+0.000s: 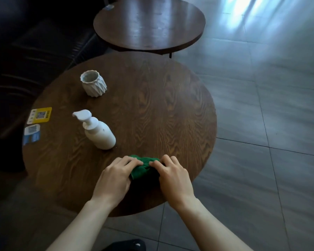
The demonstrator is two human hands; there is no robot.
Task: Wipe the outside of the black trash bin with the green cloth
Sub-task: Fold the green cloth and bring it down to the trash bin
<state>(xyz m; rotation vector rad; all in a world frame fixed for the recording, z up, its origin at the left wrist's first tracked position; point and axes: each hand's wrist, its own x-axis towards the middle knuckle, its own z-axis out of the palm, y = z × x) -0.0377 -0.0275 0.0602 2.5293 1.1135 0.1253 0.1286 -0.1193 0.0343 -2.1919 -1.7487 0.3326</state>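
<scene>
A crumpled green cloth (pixel 143 166) lies near the front edge of a round dark wooden table (pixel 152 109). My left hand (pixel 114 180) presses on its left side with the fingertips curled onto the fabric. My right hand (pixel 172 176) holds its right side the same way. Both hands grip the cloth between them, and a dark shadow sits under it. No black trash bin shows in this view.
A white pump bottle (pixel 98 132) stands left of the cloth. Behind it sits a white faceted cup (pixel 93 83). Two code cards (pixel 37 124) lie at the table's left edge. A second round table (pixel 149 24) stands beyond, a dark sofa (pixel 25 51) at left, grey tiled floor (pixel 270 124) at right.
</scene>
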